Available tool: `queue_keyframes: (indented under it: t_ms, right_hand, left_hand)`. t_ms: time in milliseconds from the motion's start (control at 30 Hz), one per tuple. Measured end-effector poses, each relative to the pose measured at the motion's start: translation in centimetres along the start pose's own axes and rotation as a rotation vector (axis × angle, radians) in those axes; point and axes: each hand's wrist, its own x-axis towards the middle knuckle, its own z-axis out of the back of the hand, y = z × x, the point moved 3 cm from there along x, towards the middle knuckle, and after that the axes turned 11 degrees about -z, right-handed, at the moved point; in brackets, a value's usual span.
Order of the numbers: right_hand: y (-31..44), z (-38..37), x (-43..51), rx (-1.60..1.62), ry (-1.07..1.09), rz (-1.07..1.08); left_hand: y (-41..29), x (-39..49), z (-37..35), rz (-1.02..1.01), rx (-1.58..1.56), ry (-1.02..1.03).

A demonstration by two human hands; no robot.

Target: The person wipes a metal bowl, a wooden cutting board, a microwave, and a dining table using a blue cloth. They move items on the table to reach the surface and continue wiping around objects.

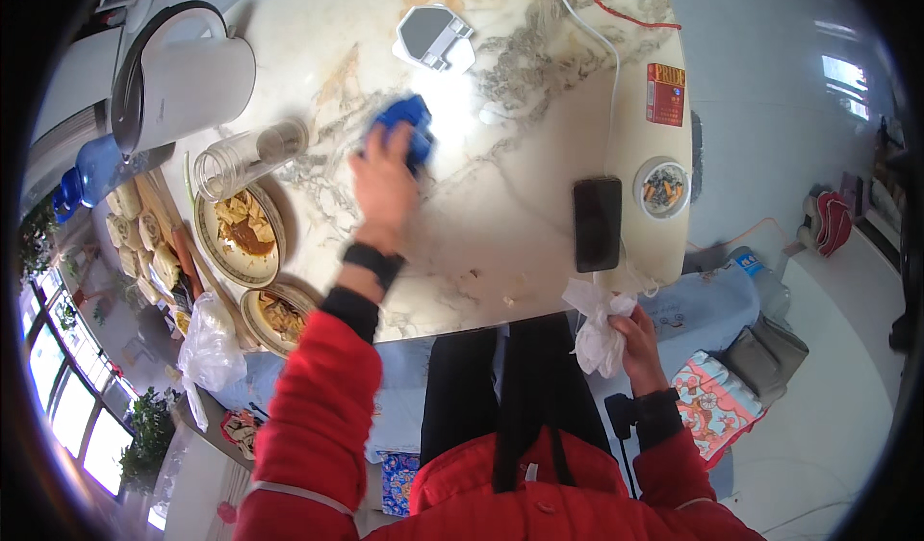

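Observation:
My left hand presses a bunched blue cloth onto the marble-patterned tabletop; hand and cloth are slightly blurred. Past the cloth stands a white folding stand with a grey face. At the table's front edge, my right hand grips crumpled white tissue. A black smartphone lies just beyond that tissue. A few small crumbs dot the surface near me.
Left: a white kettle, a glass jar on its side, a plate of food, a bowl of food and a plastic bag. Right: an ashtray with butts, a red cigarette pack, a white cable and a red cord.

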Motion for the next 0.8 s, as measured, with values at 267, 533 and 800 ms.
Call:
queue_keyframes:
  t_ms: [267,533,800]
  right_hand:
    - [-1.7,1.4,0.1,-0.273,-0.033,0.109]
    - [-6.5,6.0,1.6,-0.182,-0.253,0.302]
    - [-7.4,3.9,5.5,-0.876,-0.639,0.243]
  left_hand:
    - [-10.8,-7.8,-0.1,-0.11,-0.52,0.09]
    - [4.6,-18.4,3.6,0.224,-0.41,-0.041]
    - [-3.3,-21.5,-3.6,0.188,-0.066,0.09]
